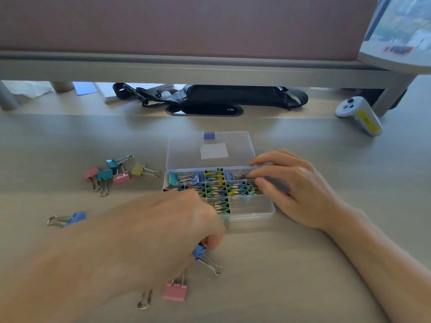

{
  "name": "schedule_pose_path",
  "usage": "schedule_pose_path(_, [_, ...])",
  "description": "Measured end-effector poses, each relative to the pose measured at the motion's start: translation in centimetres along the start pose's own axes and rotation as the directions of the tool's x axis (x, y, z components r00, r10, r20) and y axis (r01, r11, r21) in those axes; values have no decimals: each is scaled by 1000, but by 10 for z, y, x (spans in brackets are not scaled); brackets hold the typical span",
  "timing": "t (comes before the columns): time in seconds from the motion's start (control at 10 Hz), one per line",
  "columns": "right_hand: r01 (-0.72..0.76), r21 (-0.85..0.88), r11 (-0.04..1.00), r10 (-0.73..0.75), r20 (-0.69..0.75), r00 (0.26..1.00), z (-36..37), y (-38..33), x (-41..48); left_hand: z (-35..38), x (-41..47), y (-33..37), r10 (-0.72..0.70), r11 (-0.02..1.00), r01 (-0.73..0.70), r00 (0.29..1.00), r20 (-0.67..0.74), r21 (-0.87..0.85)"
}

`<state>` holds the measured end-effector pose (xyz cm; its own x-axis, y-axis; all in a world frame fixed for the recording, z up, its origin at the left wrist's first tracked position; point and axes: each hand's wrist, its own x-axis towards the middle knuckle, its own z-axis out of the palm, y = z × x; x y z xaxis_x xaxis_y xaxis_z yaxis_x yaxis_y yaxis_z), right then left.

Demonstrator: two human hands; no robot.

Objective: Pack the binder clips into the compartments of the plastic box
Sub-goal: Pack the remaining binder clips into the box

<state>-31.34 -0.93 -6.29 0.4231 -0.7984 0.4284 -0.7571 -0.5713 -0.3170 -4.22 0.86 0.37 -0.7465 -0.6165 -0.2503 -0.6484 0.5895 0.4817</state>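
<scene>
On the desk [303,264], the left hand [168,229] is curled up tight. Its fingers [214,234] pinch a blue binder clip [198,251]. The clip's wire handles stick out below the fingers, toward the person. Just under those fingers lies a pink clip [175,292].

Right behind the left fingers sits the plastic box [254,210], with its clear lid [186,150] flipped open and lying flat. Many small clips [219,188] fill its middle compartments. The near right compartment looks bare.

The right hand [298,190] rests on the right side of the box. Its fingers [263,162] lie mostly straight and touch the box's edge.

Far to the left of the fingers is a little pile of loose clips [112,173]. One more blue clip [75,217] lies alone, nearer the person. A black bag [233,96] and a white controller [360,115] sit well behind the box.
</scene>
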Motion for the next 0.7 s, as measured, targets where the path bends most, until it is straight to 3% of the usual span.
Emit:
schedule_pose_path(0.1, [9,15,1000,-8,-10,1000,0,1,1,15,1,-22,130,991,-129,984,-120,20])
schedule_pose_path(0.2, [28,41,999,-24,-86,996,0,0,1,7,1,-8,122,992,-123,984,-131,0])
schedule_pose_path(0.3, [3,206,979,46,-234,971,-7,-6,4,-16,12,-3,18,955,-87,971,-238,-284])
schedule_pose_path(0.4, [-69,550,832,208,-194,959,-11,-20,16,-33,35,-5,-93,888,-95,922,-377,-450])
schedule_pose_path(0.6, [-265,630,730,421,-110,900,1,-19,21,-31,74,-8,-104,923,-65,906,-410,-378])
schedule_pose_path(0.7, [-313,666,677,482,-79,873,0,-14,24,-22,76,-9,-43,960,-108,853,-519,-257])
